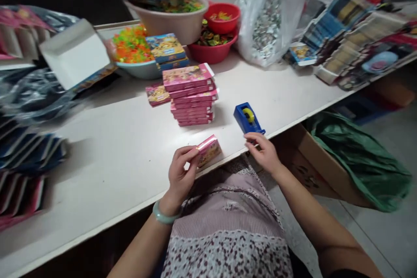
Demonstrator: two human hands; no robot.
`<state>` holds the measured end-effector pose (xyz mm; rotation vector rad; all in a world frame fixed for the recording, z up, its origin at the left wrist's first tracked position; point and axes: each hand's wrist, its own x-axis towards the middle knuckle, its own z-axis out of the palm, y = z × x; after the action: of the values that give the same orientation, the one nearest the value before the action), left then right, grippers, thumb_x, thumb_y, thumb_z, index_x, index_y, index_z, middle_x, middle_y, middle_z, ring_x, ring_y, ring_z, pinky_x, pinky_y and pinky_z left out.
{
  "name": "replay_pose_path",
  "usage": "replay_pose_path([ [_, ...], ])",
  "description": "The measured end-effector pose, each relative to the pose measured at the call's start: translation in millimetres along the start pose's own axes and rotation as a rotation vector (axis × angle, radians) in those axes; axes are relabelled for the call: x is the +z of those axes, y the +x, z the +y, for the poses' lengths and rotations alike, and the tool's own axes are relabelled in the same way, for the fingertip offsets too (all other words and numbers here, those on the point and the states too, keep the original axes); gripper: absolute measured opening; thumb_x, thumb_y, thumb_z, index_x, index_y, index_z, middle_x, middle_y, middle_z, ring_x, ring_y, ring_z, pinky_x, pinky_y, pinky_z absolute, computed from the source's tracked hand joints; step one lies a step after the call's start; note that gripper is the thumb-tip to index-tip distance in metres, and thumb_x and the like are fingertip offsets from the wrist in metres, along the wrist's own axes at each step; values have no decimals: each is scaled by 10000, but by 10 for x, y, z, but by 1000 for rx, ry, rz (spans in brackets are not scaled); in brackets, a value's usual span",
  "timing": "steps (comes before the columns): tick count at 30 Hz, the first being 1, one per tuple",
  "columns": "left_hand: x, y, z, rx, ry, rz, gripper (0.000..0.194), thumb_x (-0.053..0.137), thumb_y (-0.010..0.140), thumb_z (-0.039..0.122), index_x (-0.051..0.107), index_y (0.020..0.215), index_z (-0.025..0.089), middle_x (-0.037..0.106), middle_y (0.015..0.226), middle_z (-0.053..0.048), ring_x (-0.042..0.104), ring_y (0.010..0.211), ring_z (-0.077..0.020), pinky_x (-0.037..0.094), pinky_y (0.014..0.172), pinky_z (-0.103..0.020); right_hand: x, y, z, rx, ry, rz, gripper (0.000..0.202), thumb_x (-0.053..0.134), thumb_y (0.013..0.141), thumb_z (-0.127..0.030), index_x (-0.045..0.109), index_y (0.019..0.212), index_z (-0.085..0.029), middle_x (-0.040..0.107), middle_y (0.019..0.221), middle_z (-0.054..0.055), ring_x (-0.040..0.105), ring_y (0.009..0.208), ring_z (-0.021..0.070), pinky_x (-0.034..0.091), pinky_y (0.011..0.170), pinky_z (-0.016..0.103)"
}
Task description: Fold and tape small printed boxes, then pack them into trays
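Observation:
A small pink box (pixel 209 151) stands on its edge near the front of the white table, and my left hand (pixel 184 169) is closed on its left end. My right hand (pixel 263 152) is at the front end of a blue tape dispenser (pixel 246 118) that carries a yellow roll. Its thumb and fingers are bent close together; whether tape is between them is too small to tell. Behind the held box rises a stack of pink boxes (pixel 192 95), with one more pink box (pixel 157 95) lying at its left.
Blue boxes (pixel 167 47), a light blue bowl (pixel 138 69), red bowls (pixel 213 51) and a clear bag (pixel 272 21) line the back. An open white box (pixel 76 54) is at the left. Below the table edge at right sits a cardboard carton (pixel 325 169) with a green bag (pixel 361 160).

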<state>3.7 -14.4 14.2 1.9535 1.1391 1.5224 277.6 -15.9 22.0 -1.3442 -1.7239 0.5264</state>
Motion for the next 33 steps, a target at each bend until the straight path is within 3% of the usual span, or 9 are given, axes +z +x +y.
replay_pose_path([
  [4,54,59,-59,72,108,-45,318,600,872,76,635,1126,263,628,1063,-35,631,982,-153,567,831,-313,-475,139,237,185,-422,107,254,527,922,-327,697,1039,-180,618,1058,125,624,847,234,535,778,395],
  [8,29,101,-78,78,148,-52,310,593,877,78,628,1130,254,630,1075,-42,631,982,-156,570,821,-315,-466,324,288,298,-546,-32,213,600,872,-351,748,874,-198,594,1016,103,614,810,229,519,736,373],
  [11,32,107,-81,76,155,-57,331,592,873,66,619,1142,256,623,1078,-42,627,981,-151,567,816,-304,-340,314,342,416,-249,17,218,639,824,-404,735,787,-212,586,940,61,595,709,176,535,698,355],
  [15,46,98,-80,56,157,-56,331,589,876,71,614,1146,261,620,1076,-40,624,982,-150,567,811,-300,-246,109,413,593,336,249,362,682,749,-552,701,807,-195,554,1127,74,627,723,147,588,675,368],
  [19,42,88,-81,54,179,-48,312,589,881,91,614,1143,260,629,1075,-42,629,986,-157,569,816,-313,-221,-40,387,564,359,264,384,675,763,-561,687,788,-178,501,1177,90,632,793,153,605,720,377],
  [24,36,75,-85,92,189,-61,323,601,873,93,613,1148,262,638,1095,-46,639,994,-163,576,832,-321,-215,-21,402,404,-28,194,311,586,838,-463,635,703,-187,524,1098,127,601,991,251,566,809,421],
  [29,50,73,-89,129,183,-69,363,606,865,80,594,1174,271,626,1180,-62,633,1078,-189,576,879,-363,-295,-95,425,362,-309,121,263,544,864,-380,652,714,-193,587,1061,144,605,966,266,515,882,457],
  [31,58,70,-71,137,185,-103,379,603,867,75,580,1191,270,633,1168,-60,635,1076,-183,579,874,-354,-262,-169,296,366,-235,71,261,568,859,-388,678,720,-196,646,968,126,621,923,265,515,872,453],
  [33,64,68,-39,144,187,-140,368,608,866,82,575,1185,265,644,1119,-54,643,1032,-169,583,841,-329,-141,-211,58,395,37,-18,258,594,862,-414,717,776,-204,689,827,80,641,771,220,548,761,389],
])
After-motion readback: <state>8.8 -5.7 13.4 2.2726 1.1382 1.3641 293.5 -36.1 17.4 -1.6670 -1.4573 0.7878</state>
